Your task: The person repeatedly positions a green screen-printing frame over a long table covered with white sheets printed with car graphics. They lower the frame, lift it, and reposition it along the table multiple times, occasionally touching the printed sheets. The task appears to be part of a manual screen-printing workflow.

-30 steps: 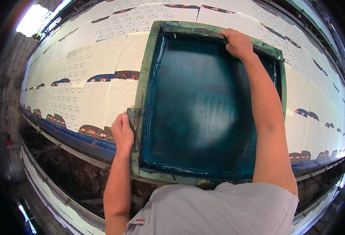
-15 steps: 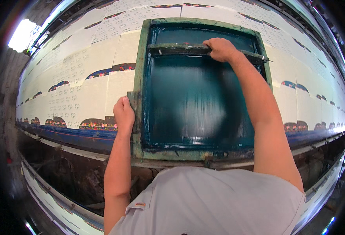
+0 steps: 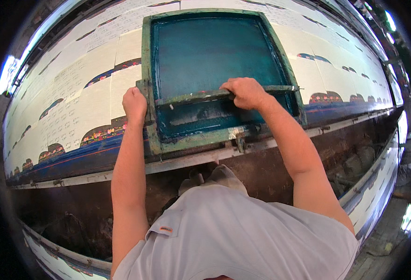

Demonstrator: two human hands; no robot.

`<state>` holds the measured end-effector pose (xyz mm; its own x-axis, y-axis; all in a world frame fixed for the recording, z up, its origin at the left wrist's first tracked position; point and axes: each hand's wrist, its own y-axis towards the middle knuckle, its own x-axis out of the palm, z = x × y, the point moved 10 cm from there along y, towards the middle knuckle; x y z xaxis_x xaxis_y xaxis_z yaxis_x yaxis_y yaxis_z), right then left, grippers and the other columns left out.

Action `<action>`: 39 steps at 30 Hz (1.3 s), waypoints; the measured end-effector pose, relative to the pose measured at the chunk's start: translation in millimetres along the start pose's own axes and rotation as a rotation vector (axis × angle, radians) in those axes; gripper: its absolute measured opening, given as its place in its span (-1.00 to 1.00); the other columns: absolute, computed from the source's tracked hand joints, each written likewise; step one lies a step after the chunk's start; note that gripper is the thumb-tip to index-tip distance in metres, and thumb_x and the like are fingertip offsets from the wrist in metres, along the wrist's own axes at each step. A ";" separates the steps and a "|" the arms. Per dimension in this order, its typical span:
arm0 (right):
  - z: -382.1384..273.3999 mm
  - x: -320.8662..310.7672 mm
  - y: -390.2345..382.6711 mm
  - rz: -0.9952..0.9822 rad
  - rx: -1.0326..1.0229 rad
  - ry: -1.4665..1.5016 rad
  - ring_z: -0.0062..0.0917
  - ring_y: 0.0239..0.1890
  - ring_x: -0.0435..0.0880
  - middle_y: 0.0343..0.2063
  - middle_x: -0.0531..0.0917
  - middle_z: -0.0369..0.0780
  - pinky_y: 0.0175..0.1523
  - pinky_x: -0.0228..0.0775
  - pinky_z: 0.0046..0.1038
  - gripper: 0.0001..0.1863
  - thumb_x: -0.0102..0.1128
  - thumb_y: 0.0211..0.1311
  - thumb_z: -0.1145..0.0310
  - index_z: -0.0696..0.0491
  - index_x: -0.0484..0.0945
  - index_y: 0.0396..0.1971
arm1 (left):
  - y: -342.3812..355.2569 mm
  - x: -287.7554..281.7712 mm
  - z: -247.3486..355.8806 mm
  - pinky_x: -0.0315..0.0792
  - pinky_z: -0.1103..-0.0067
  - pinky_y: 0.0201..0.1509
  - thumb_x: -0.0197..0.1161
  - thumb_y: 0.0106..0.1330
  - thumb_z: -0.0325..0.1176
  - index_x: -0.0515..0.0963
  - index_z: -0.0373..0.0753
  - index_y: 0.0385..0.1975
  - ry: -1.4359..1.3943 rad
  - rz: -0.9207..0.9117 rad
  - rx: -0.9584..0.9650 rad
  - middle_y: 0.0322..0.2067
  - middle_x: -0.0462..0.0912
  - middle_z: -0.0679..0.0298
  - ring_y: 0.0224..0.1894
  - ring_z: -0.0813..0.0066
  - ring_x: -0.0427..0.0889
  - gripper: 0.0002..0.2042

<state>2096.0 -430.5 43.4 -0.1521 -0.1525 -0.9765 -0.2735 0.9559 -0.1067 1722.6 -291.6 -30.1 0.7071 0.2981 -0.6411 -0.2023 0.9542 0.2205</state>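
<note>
A large screen-printing frame [image 3: 146,51] with worn green edges lies on the printing table, its mesh [image 3: 210,51] dark teal. Across the near part of the mesh runs a long squeegee [image 3: 191,96], slightly slanted. My right hand [image 3: 246,92] is closed round the squeegee's top bar, right of its middle. With its fingers curled, my left hand [image 3: 135,103] grips the left side of the frame at a small block there; the fingertips are partly hidden. Wet-looking streaks show on the mesh between the squeegee and the frame's near side.
Pale printed sheets [image 3: 70,98] with floral-edged dark shapes cover the table on both sides. A metal rail [image 3: 88,178] runs along its near edge, with a metal bracket [image 3: 239,142] at the frame. Behind me stands another table with similar sheets [image 3: 378,186].
My right hand has drawn the squeegee from the far end of the mesh toward me. My left hand stays on the frame's side. The whole view has shifted and tilted.
</note>
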 end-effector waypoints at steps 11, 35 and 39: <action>-46.9 20.1 -103.7 0.202 -0.096 0.090 -0.14 0.12 0.71 -0.03 0.76 -0.19 0.22 0.58 -0.09 -0.55 0.58 0.25 0.20 -0.14 0.80 0.16 | 0.4 7.9 14.3 0.56 -0.02 0.25 0.00 0.68 -0.19 0.73 -0.43 -0.03 0.060 -0.072 -0.021 -0.01 0.78 -0.27 0.10 -0.36 0.74 -0.57; 271.0 -17.2 -223.9 0.670 0.394 0.354 0.03 0.39 0.55 0.31 0.66 0.05 0.50 0.43 -0.04 -0.42 0.57 0.28 0.36 0.09 0.68 0.30 | 2.9 -8.5 18.6 0.57 -0.10 0.21 -0.10 0.74 -0.09 0.70 -0.38 -0.01 0.688 0.083 -0.072 0.02 0.78 -0.24 0.09 -0.37 0.74 -0.51; 292.5 4.9 -200.4 0.590 0.450 0.383 -0.01 0.36 0.61 0.28 0.69 0.03 0.49 0.45 -0.09 -0.34 0.59 0.24 0.38 0.06 0.63 0.37 | -0.8 -14.6 22.5 0.56 -0.10 0.19 -0.10 0.74 -0.09 0.71 -0.38 -0.01 0.696 0.098 -0.100 0.01 0.78 -0.25 0.09 -0.38 0.74 -0.50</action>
<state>2427.9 -549.4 5.2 -0.4861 0.4076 -0.7730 0.3455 0.9021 0.2584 1727.6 -297.3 -4.3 0.0920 0.2986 -0.9499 -0.3282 0.9097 0.2542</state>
